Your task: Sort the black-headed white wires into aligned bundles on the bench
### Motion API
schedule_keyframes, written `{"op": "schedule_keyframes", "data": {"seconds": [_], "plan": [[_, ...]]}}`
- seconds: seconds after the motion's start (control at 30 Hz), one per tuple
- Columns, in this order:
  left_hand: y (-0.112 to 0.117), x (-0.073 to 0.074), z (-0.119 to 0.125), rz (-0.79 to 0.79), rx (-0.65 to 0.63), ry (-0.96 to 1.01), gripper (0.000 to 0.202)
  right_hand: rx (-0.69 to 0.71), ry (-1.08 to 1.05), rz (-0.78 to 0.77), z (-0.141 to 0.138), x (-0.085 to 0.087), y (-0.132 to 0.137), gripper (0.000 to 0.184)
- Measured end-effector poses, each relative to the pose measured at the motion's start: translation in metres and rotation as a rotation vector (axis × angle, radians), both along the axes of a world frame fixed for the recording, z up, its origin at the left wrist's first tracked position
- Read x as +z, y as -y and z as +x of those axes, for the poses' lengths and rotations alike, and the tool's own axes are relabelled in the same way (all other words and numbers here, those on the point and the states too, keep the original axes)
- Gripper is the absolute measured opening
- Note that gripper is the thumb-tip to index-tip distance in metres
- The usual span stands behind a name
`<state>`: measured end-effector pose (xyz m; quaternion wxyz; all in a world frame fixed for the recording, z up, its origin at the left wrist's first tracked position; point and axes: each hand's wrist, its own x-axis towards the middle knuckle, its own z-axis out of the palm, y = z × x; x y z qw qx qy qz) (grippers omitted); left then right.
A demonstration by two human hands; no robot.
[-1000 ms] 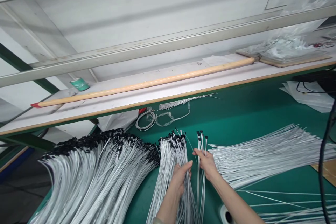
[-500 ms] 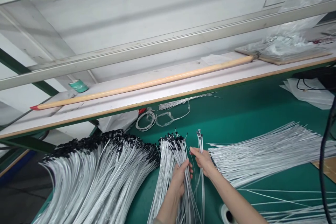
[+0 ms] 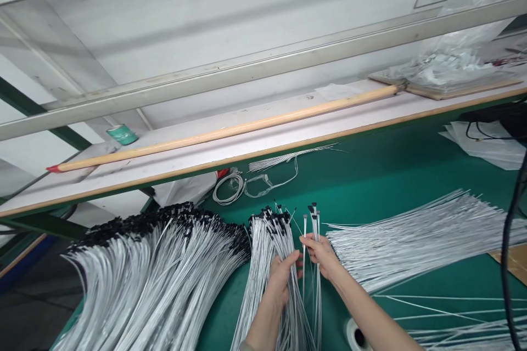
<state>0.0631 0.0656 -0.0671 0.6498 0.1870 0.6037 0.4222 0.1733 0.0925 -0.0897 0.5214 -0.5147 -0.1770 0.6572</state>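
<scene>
My left hand [image 3: 283, 279] is closed around a bundle of thin white cables [image 3: 287, 241] with black connectors at their upper ends. Just to its right, my right hand [image 3: 320, 255] pinches a few white cables [image 3: 316, 225] with small dark end pieces; one of them stands a little apart on the left, at the fingertips. More upright cables [image 3: 258, 252] lean against the left of the held bundle. A large heap of white cables [image 3: 152, 274] with black connectors lies farther left.
Right of my hands lies a spread of white cables [image 3: 411, 241] on the green tabletop [image 3: 370, 175]. A white roll [image 3: 354, 334] sits by my right forearm. Above runs a shelf with a long wooden stick [image 3: 230, 130] and a green tin [image 3: 122, 135]. A black cord [image 3: 508, 252] hangs at right.
One more cable now stands at my right fingertips, separate from the cables in that hand. My left hand stays in place on its bundle.
</scene>
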Motion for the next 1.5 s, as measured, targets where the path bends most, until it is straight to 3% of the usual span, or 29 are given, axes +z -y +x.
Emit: {"op": "schedule_keyframes", "data": {"seconds": [0.13, 0.3, 0.53, 0.73, 0.93, 1.17, 1.33, 1.5], "plan": [[-0.002, -0.002, -0.002, 0.034, -0.037, -0.037, 0.022, -0.048, -0.044, 0.017, 0.0, -0.002, 0.001, 0.022], [-0.001, -0.005, 0.0, 0.071, -0.031, -0.132, 0.04, -0.081, -0.143, 0.046, -0.003, -0.002, 0.003, 0.033], [-0.004, -0.01, 0.0, 0.076, 0.01, -0.199, 0.024, -0.149, -0.179, 0.068, -0.004, -0.004, 0.005, 0.042], [-0.004, -0.005, -0.004, 0.057, 0.012, -0.175, 0.02, -0.182, -0.185, 0.07, -0.002, -0.006, 0.005, 0.047], [-0.001, 0.002, -0.008, 0.084, -0.075, -0.112, 0.039, -0.22, -0.147, 0.041, 0.003, -0.01, 0.008, 0.047], [0.0, 0.001, -0.014, 0.126, -0.127, -0.095, 0.054, -0.268, -0.094, -0.049, 0.007, -0.014, 0.009, 0.051], [0.002, 0.002, -0.013, 0.147, -0.121, -0.097, 0.046, -0.243, -0.117, -0.078, 0.008, -0.017, 0.009, 0.05], [0.003, 0.004, -0.013, 0.162, -0.126, 0.024, 0.059, -0.125, -0.217, -0.074, 0.01, -0.014, 0.008, 0.039]]}}
